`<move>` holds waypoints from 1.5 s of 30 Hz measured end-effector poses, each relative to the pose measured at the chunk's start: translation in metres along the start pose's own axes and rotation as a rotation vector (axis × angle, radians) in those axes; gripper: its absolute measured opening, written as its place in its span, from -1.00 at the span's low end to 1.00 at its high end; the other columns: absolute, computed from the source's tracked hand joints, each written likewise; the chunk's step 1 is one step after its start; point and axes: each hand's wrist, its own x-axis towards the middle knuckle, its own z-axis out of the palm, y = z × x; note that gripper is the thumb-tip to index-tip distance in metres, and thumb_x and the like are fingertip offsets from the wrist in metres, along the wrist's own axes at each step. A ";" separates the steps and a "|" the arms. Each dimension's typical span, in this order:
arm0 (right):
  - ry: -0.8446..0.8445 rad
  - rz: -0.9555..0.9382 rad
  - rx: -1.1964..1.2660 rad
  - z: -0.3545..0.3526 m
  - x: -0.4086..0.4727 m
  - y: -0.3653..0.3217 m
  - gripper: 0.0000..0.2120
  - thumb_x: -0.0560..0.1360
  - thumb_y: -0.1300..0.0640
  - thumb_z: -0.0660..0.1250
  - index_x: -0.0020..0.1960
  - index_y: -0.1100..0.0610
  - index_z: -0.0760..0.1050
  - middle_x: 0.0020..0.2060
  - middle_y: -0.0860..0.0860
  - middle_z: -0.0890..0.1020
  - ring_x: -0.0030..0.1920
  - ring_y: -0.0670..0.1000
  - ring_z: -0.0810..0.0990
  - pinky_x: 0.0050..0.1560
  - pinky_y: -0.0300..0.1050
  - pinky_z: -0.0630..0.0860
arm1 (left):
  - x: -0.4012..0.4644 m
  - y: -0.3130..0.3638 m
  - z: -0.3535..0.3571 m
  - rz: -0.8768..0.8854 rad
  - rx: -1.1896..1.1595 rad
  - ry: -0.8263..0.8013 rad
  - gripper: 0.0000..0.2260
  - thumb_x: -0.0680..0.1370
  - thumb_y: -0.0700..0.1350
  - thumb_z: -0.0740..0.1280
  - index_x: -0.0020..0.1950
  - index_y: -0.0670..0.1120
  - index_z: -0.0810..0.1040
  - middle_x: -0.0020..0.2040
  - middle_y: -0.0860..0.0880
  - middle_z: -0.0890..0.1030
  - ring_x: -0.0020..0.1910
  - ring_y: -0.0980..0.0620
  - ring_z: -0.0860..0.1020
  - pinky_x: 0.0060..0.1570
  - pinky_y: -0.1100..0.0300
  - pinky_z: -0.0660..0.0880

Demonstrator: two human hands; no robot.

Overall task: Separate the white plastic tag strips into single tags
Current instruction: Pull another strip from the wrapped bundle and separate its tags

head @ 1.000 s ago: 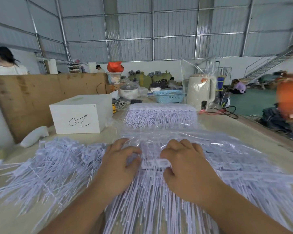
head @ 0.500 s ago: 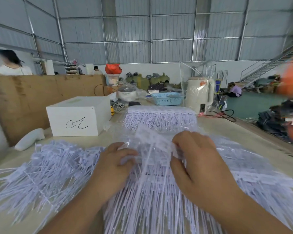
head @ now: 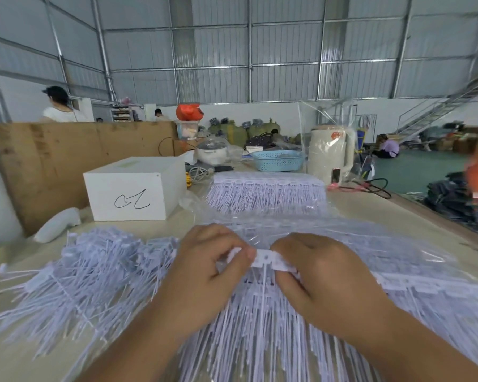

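Observation:
A white tag strip (head: 268, 259) stretches between my two hands at the middle of the table, its thin tails hanging toward me. My left hand (head: 204, 274) pinches its left end with thumb and fingers. My right hand (head: 323, 279) grips the strip's right part, fingers curled over it. Beneath them lies a wide heap of joined strips (head: 398, 285) on clear plastic film. A loose pile of single tags (head: 80, 277) spreads at the left. Another neat stack of strips (head: 265, 191) lies farther back.
A white box (head: 135, 188) with a scribble stands back left, a white handle-shaped tool (head: 57, 224) beside it. Behind are a blue basket (head: 278, 160), a cream kettle (head: 330, 153), cables (head: 370, 186) and a brown board (head: 66, 158). People stand and sit in the hall.
My hands lowered from the raised bundle and now hold one strip flat between them. The camera tilted slightly.

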 end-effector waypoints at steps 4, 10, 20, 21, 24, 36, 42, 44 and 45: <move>0.031 -0.002 0.017 -0.004 0.001 -0.002 -0.77 0.44 0.05 0.16 -0.16 0.13 0.56 -0.40 -0.01 0.51 -0.42 0.05 0.47 -0.49 -0.19 0.33 | 0.000 0.012 -0.008 -0.025 -0.124 0.038 -0.80 0.44 0.17 0.34 -0.21 0.08 0.64 -0.24 0.11 0.60 -0.14 0.13 0.56 -0.15 0.32 0.42; -0.222 0.024 0.186 -0.002 -0.004 0.007 -0.79 0.50 -0.03 0.24 -0.27 0.01 0.35 -0.45 -0.07 0.38 -0.41 -0.04 0.39 -0.39 -0.12 0.30 | 0.001 0.013 -0.013 -0.245 -0.365 -0.265 -0.75 0.37 0.14 0.51 -0.34 -0.01 0.62 -0.44 0.02 0.53 -0.46 0.10 0.42 -0.37 0.23 0.33; -0.330 0.143 0.620 -0.006 -0.006 0.015 -0.83 0.49 -0.01 0.32 -0.09 0.09 0.54 -0.45 -0.10 0.44 -0.46 -0.14 0.34 -0.40 -0.19 0.26 | 0.003 0.010 -0.009 -0.392 -0.476 -0.372 -0.70 0.37 0.20 0.33 -0.41 0.02 0.60 -0.52 0.04 0.42 -0.50 0.10 0.33 -0.45 0.29 0.28; -0.337 0.154 0.663 -0.006 -0.006 0.015 -0.77 0.49 -0.07 0.31 -0.08 0.10 0.53 -0.45 -0.11 0.41 -0.45 -0.15 0.33 -0.39 -0.19 0.25 | 0.003 0.009 -0.009 -0.383 -0.482 -0.353 -0.70 0.38 0.20 0.32 -0.41 0.02 0.60 -0.51 0.04 0.41 -0.50 0.11 0.33 -0.45 0.29 0.27; -0.295 0.176 0.691 -0.001 -0.006 0.011 -0.65 0.48 -0.22 0.30 -0.05 0.07 0.55 -0.46 -0.13 0.40 -0.45 -0.16 0.33 -0.39 -0.19 0.25 | 0.002 0.009 -0.005 -0.357 -0.494 -0.311 -0.70 0.41 0.16 0.32 -0.43 0.02 0.57 -0.51 0.05 0.37 -0.53 0.13 0.29 -0.49 0.32 0.23; -0.026 0.249 0.410 0.010 -0.005 -0.003 -0.48 0.48 -0.40 0.09 -0.25 0.05 0.41 -0.49 0.00 0.39 -0.44 0.01 0.40 -0.41 -0.08 0.30 | 0.001 0.019 0.012 -0.552 -0.724 -0.036 -0.67 0.36 0.10 0.36 -0.50 -0.05 0.40 -0.54 0.02 0.28 -0.58 0.10 0.23 -0.56 0.30 0.24; 0.002 0.228 0.308 0.014 -0.004 -0.012 -0.46 0.51 -0.41 0.00 -0.09 0.02 0.48 -0.38 -0.05 0.48 -0.34 -0.03 0.47 -0.30 -0.05 0.41 | 0.003 0.020 0.018 -0.742 -1.002 0.067 -0.58 0.50 0.00 0.34 -0.56 -0.02 0.41 -0.53 0.00 0.27 -0.57 0.08 0.20 -0.59 0.26 0.23; 0.013 0.229 0.338 0.013 -0.004 -0.010 -0.50 0.52 -0.39 0.04 -0.09 0.01 0.50 -0.39 -0.06 0.47 -0.35 -0.04 0.47 -0.33 -0.06 0.40 | 0.003 0.022 0.016 -0.715 -0.991 0.064 -0.65 0.42 0.04 0.36 -0.52 -0.03 0.39 -0.51 -0.02 0.27 -0.56 0.07 0.20 -0.57 0.24 0.24; 0.020 0.229 0.346 0.013 -0.004 -0.010 -0.51 0.52 -0.39 0.07 -0.10 0.00 0.50 -0.40 -0.07 0.46 -0.36 -0.04 0.46 -0.35 -0.07 0.39 | 0.003 0.022 0.016 -0.711 -0.985 0.068 -0.64 0.42 0.05 0.37 -0.51 -0.04 0.38 -0.51 -0.02 0.27 -0.55 0.07 0.20 -0.57 0.23 0.25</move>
